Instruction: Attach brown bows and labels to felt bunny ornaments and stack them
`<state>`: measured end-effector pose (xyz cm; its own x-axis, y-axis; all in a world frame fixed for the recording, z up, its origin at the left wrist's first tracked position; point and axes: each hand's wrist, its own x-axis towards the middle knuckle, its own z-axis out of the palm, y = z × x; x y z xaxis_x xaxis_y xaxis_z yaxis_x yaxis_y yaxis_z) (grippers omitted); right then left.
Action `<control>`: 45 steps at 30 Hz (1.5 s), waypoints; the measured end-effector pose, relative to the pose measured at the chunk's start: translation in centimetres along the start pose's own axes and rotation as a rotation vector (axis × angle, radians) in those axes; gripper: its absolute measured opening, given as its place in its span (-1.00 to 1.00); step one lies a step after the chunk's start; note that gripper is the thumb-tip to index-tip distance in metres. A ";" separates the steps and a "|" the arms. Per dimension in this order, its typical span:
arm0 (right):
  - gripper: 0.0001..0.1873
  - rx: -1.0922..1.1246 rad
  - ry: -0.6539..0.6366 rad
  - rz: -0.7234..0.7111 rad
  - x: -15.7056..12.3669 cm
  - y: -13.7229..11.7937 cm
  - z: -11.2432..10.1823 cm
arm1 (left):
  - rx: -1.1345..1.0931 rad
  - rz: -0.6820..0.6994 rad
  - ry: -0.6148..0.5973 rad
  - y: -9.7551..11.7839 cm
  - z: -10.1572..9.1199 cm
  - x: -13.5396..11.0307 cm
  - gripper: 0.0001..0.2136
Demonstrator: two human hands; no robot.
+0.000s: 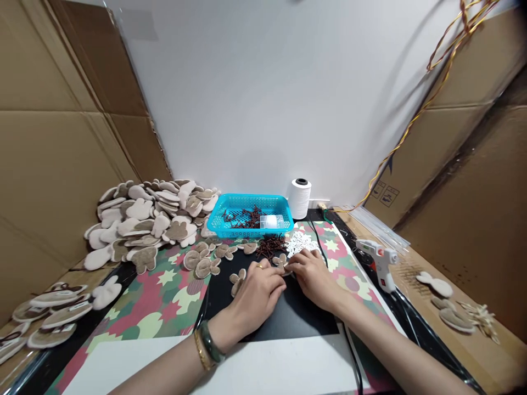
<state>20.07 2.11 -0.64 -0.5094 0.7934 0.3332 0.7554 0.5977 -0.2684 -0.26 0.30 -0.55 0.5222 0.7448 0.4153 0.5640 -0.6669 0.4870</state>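
My left hand (260, 289), with a ring and wrist bangles, rests low over the black mat (275, 315), fingers curled and pressed together. Facing it, my right hand (312, 278) has its fingers bent inward in a pinch. The fingertips of both meet at a small brown, pale-edged fabric piece shaped like an animal head with ears (280, 259); what they grip is mostly hidden. A similar piece (237, 281) lies beside my left hand. Just beyond the fingers are a heap of short dark brown cords (272, 246) and a pile of white tags (302, 243).
A blue basket (216, 226) holding brown cords stands behind, with a white thread cone (300, 198) beside it. Many plush pieces (144, 219) are heaped at left. On the right lie a glue gun (381, 260) and more fabric pieces (455, 320). Cardboard walls (53, 137) flank the table.
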 end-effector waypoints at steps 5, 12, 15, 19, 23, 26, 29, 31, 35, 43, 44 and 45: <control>-0.86 0.631 0.256 0.175 -0.1 -1.7 -1.5 | -0.550 -0.297 0.245 -0.1 -1.8 0.7 -0.81; -0.77 1.016 0.236 0.395 0.6 -4.7 -0.7 | -0.874 -0.500 0.323 0.8 -2.3 0.2 -0.79; -0.73 1.039 0.250 0.396 1.1 -5.0 -0.3 | -0.890 -0.483 0.307 1.2 -2.4 -0.2 -0.78; -0.72 1.103 0.206 0.375 1.5 -5.1 -0.5 | -0.808 -0.448 0.302 1.0 -2.5 -0.7 -0.79; -0.76 1.097 0.155 0.321 1.9 -5.0 -0.6 | -0.644 -0.405 0.318 -0.1 -3.0 -0.9 -0.81; -0.81 0.957 0.116 0.290 2.6 -4.3 -0.5 | -0.367 -0.272 0.319 -1.0 -4.0 -1.2 -0.83; -0.88 0.694 0.007 0.283 3.5 -3.2 -0.3 | 0.032 -0.096 0.242 -1.5 -5.1 -1.9 -0.80; -0.90 0.531 -0.074 0.282 4.0 -2.7 -0.2 | 0.227 -0.006 0.142 -1.6 -5.2 -2.5 -0.77; -0.84 0.304 -0.203 0.255 4.8 -3.1 -0.2 | 0.378 0.049 -0.002 -1.8 -4.3 -3.6 -0.80; -0.81 0.103 -0.315 0.245 5.8 -4.2 -0.2 | 0.386 0.051 -0.047 -2.2 -3.6 -3.8 -0.79; -0.81 0.087 -0.317 0.244 5.8 -4.2 -0.2 | 0.386 0.047 -0.050 -2.2 -3.6 -3.8 -0.79; -0.80 0.074 -0.318 0.243 5.9 -4.2 -0.1 | 0.387 0.044 -0.056 -2.2 -3.6 -3.9 -0.79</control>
<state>13.95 4.30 2.57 -0.4303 0.9018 -0.0407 0.8437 0.3858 -0.3731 -5.86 -1.03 -0.44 0.5794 0.7204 0.3812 0.7341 -0.6645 0.1399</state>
